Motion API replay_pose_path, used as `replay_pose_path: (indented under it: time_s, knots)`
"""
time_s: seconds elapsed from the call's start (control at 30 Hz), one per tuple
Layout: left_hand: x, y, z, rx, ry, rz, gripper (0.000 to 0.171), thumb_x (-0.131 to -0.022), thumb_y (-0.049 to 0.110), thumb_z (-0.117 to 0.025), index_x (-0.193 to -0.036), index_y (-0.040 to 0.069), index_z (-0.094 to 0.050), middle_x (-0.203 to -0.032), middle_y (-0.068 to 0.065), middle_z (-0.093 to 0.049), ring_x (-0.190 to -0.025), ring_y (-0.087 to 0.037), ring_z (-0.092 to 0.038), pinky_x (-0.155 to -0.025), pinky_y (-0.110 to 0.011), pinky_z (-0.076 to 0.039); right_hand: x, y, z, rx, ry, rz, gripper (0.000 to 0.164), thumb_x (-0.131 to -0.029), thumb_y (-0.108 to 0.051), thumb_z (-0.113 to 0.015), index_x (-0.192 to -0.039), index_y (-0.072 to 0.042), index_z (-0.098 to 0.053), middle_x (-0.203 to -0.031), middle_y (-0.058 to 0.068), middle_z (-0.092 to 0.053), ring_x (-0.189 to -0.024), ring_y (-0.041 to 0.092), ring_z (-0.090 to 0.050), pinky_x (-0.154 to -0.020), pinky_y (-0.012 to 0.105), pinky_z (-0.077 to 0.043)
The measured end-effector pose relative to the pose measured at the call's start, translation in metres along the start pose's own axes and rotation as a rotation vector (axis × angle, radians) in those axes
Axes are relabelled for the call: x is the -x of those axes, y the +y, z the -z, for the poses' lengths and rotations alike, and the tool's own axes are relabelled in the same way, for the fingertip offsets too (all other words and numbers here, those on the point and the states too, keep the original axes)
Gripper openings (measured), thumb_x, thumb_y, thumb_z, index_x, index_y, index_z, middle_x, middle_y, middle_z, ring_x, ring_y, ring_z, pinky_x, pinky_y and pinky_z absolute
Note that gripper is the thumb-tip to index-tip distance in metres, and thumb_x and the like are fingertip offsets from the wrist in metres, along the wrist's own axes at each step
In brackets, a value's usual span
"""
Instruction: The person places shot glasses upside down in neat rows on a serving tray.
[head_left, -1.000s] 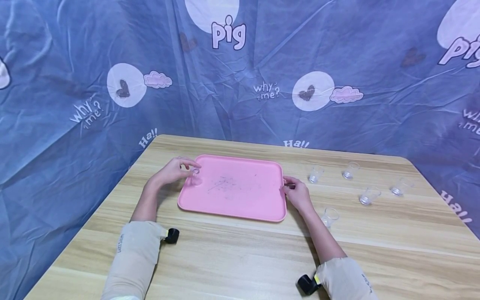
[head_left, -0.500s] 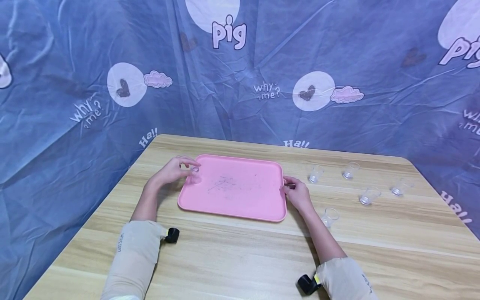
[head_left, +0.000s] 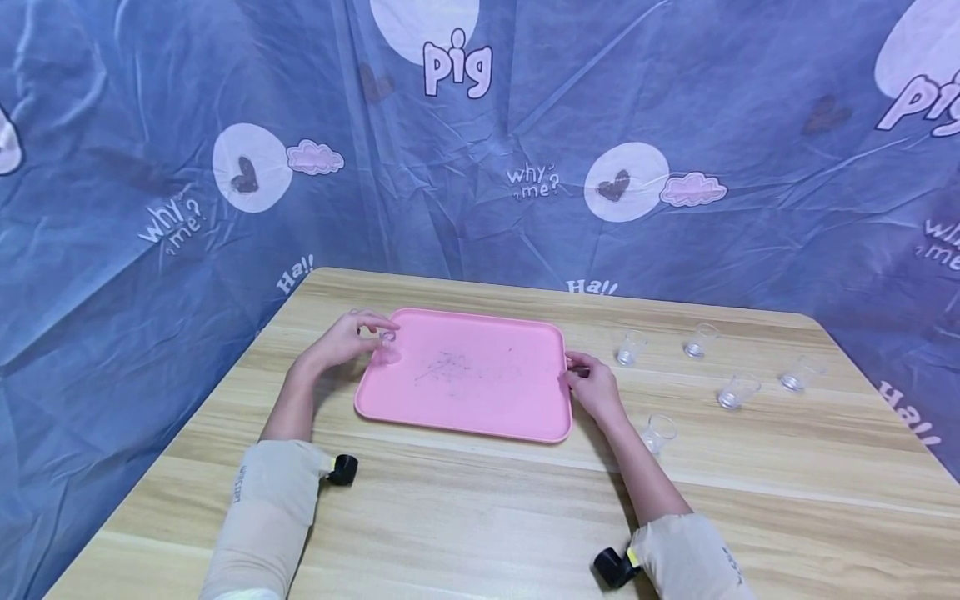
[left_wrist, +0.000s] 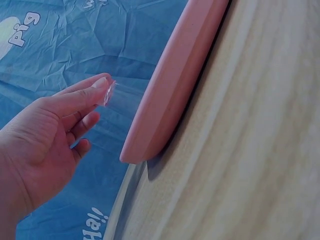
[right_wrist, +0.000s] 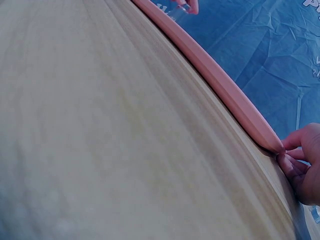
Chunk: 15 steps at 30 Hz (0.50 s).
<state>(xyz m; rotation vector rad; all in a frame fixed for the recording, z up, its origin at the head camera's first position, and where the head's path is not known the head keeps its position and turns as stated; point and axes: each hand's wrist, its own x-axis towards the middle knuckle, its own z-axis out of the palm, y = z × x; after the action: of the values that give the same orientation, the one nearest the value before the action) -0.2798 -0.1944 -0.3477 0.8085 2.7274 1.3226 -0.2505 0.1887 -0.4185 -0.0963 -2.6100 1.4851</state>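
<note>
My left hand (head_left: 347, 337) is at the left end of a pink tray (head_left: 487, 408), pinching a small clear shot glass (head_left: 387, 352) between thumb and fingertips. In the left wrist view the thick base of the shot glass (left_wrist: 120, 97) is at my fingertips, and its mouth points down into the tray, so it is upside down. The tray wall hides its lower end there. My right hand (head_left: 595, 387) grips the tray's right edge, thumb and fingers around the rim, as the right wrist view also shows at the tray's corner (right_wrist: 265, 137).
Several more clear glasses stand on the wooden table (head_left: 465, 508) to the right. The closest glass (head_left: 660, 433) is beside my right forearm; another glass (head_left: 632, 348) stands just past the tray's right side. A blue printed cloth (head_left: 480, 208) hangs behind the table.
</note>
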Motion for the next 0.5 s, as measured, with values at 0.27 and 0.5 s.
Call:
replay_pose_path:
  time_s: [0.27, 0.5]
  knots:
    - [0.001, 0.002, 0.001, 0.009, 0.001, 0.025, 0.033, -0.081, -0.008, -0.06, -0.114, -0.013, -0.057, -0.111, -0.028, -0.055, -0.096, -0.039, -0.046, -0.077, -0.039, -0.042, -0.001, 0.001, 0.0, 0.013, 0.004, -0.006, 0.04, -0.083, 0.0, -0.056, -0.122, 0.005, -0.055, -0.104, 0.018, -0.059, -0.096, 0.027, -0.054, -0.076, 0.027, -0.046]
    - [-0.002, -0.024, 0.0, 0.083, -0.005, 0.093, 0.046, -0.083, 0.0, -0.065, -0.125, -0.008, -0.05, -0.117, -0.025, -0.051, -0.097, -0.035, -0.045, -0.07, -0.033, -0.043, -0.001, 0.001, 0.0, 0.008, 0.001, -0.006, 0.04, -0.083, 0.0, -0.056, -0.122, 0.005, -0.055, -0.105, 0.018, -0.059, -0.096, 0.027, -0.054, -0.077, 0.029, -0.046]
